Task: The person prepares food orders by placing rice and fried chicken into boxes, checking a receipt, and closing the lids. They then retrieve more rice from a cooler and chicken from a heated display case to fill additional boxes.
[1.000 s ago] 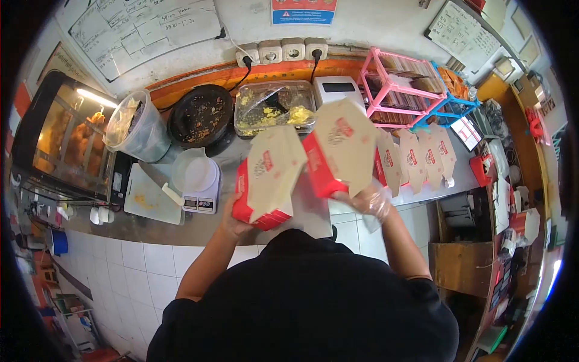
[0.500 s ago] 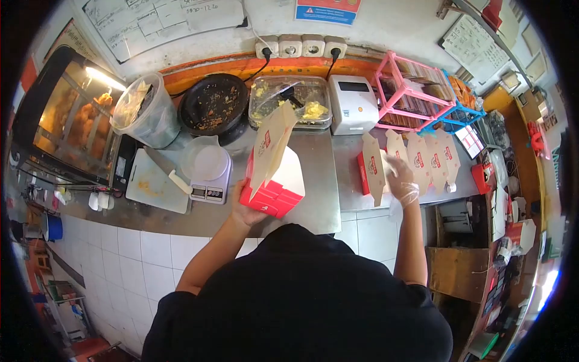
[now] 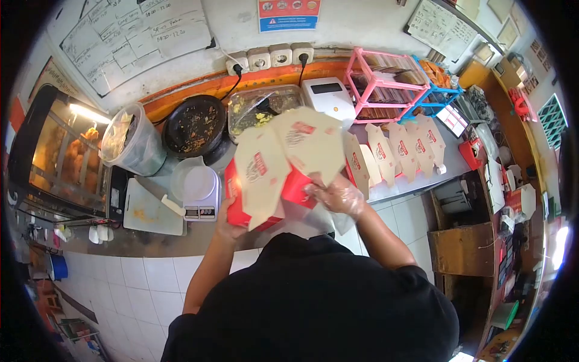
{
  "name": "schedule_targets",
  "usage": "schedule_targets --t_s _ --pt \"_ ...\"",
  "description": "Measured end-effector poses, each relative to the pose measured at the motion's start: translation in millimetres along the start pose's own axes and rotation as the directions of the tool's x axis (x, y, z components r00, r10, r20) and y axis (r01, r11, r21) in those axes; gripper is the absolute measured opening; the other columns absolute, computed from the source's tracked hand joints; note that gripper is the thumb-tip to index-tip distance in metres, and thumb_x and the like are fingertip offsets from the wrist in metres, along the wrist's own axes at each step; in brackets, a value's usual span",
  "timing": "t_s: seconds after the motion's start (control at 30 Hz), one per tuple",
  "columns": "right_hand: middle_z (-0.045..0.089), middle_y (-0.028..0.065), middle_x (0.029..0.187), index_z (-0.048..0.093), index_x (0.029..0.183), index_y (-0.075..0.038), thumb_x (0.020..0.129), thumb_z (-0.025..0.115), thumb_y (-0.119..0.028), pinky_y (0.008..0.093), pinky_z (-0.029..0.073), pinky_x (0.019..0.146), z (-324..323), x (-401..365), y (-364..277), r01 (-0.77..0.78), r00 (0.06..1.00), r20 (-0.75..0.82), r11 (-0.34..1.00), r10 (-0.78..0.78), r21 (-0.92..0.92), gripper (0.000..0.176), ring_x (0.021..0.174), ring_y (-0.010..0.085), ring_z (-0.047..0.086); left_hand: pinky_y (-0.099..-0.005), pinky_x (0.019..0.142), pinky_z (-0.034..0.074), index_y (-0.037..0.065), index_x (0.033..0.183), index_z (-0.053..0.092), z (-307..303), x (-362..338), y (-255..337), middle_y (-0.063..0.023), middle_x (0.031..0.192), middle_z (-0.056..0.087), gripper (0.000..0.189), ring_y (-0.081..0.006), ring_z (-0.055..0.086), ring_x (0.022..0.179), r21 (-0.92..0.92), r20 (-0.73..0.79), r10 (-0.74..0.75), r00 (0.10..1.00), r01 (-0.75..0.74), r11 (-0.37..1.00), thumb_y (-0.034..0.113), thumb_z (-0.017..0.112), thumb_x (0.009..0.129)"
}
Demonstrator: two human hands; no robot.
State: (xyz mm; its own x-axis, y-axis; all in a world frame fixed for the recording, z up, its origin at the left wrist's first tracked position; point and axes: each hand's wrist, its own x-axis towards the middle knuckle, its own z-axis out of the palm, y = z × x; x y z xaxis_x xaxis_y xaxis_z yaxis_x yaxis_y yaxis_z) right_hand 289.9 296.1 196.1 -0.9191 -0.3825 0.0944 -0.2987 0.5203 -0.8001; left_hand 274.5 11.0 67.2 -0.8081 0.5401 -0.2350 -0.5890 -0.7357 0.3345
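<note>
The left hand [image 3: 226, 218] is clasping a red cardboard box [image 3: 258, 178] while the gloved right hand [image 3: 336, 196] is pinching a second box [image 3: 309, 145] by its tan lid.

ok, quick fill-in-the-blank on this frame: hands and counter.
The right hand is gloved; the left hand is ___.
The left box and right box, one per hand, have lids ___.
The knife lies on a ___ board.
Missing: bare; open; white.
</note>
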Motion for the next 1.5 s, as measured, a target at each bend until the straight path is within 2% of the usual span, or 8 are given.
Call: schedule_targets --t_s 0.3,0.43,0.53,0.67,0.83,0.93,1.4,1.5 --pt "0.060 0.0179 0.103 0.057 0.111 -0.009 0.084 0.050 -0.021 0.0432 0.046 0.086 9 -32 143 -0.395 0.820 0.030 0.603 0.571 -0.693 0.030 0.098 0.0349 0.058 -0.0504 0.099 0.038 0.006 0.133 0.039 -31 -24 6 -0.0143 0.130 0.049 0.062 -0.0309 0.049 0.118 -0.117 0.002 0.051 0.999 -0.051 0.992 0.041 0.051 0.084" --pt "0.059 0.0195 0.112 0.061 0.104 -0.003 0.080 0.049 -0.011 0.0400 0.045 0.091 33 -49 266 -0.286 0.955 -0.220 0.803 0.197 -0.523 0.028 0.103 0.0342 0.057 -0.0498 0.101 0.035 0.005 0.133 0.040 -14 -11 0 -0.0140 0.131 0.049 0.061 -0.0304 0.048 0.119 -0.144 0.051 0.044 0.998 -0.037 0.989 0.043 0.048 0.085" --pt "0.058 0.0172 0.111 0.058 0.115 -0.007 0.079 0.055 -0.010 0.0389 0.043 0.094 -6 -18 145 -0.242 0.924 -0.367 0.907 0.107 -0.344 0.036 0.108 0.0332 0.055 -0.0496 0.103 0.033 0.005 0.134 0.038 7 -3 -3 -0.0145 0.132 0.047 0.063 -0.0302 0.046 0.121 -0.124 0.049 0.079 0.996 -0.072 0.990 0.044 0.049 0.085" --pt "0.061 0.0153 0.106 0.060 0.110 -0.004 0.082 0.058 -0.012 0.0354 0.044 0.090 21 13 41 0.074 0.997 0.007 0.959 -0.078 0.273 0.029 0.102 0.0274 0.058 -0.0507 0.105 0.030 0.006 0.136 0.035 34 9 -15 -0.0140 0.135 0.044 0.067 -0.0304 0.044 0.123 -0.086 0.135 -0.008 0.991 0.020 0.996 0.045 0.051 0.084" --pt "0.063 0.0158 0.091 0.059 0.108 -0.003 0.090 0.053 -0.020 0.0365 0.047 0.077 67 31 30 -0.142 0.934 0.356 0.930 0.013 0.339 0.026 0.081 0.0279 0.061 -0.0511 0.105 0.029 0.008 0.136 0.035 35 17 -24 -0.0144 0.134 0.045 0.066 -0.0300 0.045 0.122 -0.031 0.098 -0.093 0.991 0.096 0.995 0.044 0.053 0.084" --pt "0.063 0.0149 0.082 0.061 0.101 -0.003 0.091 0.051 -0.019 0.0356 0.048 0.070 69 28 31 0.228 0.969 0.064 0.966 -0.237 0.122 0.022 0.069 0.0271 0.060 -0.0514 0.104 0.031 0.008 0.136 0.035 25 14 -25 -0.0148 0.133 0.046 0.065 -0.0297 0.046 0.122 0.031 0.060 -0.055 0.997 0.053 0.998 0.043 0.054 0.084" --pt "0.063 0.0186 0.091 0.058 0.096 -0.009 0.084 0.045 -0.024 0.0455 0.046 0.075 63 22 119 0.013 0.894 0.407 0.896 0.188 -0.443 0.023 0.086 0.0351 0.061 -0.0550 0.103 0.032 0.011 0.138 0.038 -84 40 -7 -0.0145 0.138 0.041 0.068 -0.0344 0.041 0.126 -0.216 0.113 0.118 0.987 -0.092 0.972 0.045 0.055 0.081" --pt "0.063 0.0182 0.098 0.059 0.103 -0.012 0.091 0.039 -0.041 0.0441 0.046 0.081 79 20 146 0.023 0.890 0.416 0.892 0.188 -0.452 0.037 0.093 0.0354 0.060 -0.0537 0.101 0.036 0.004 0.130 0.045 -79 49 -6 -0.0164 0.132 0.048 0.064 -0.0360 0.046 0.121 0.253 0.094 0.078 0.993 -0.099 0.962 0.042 0.055 0.080"
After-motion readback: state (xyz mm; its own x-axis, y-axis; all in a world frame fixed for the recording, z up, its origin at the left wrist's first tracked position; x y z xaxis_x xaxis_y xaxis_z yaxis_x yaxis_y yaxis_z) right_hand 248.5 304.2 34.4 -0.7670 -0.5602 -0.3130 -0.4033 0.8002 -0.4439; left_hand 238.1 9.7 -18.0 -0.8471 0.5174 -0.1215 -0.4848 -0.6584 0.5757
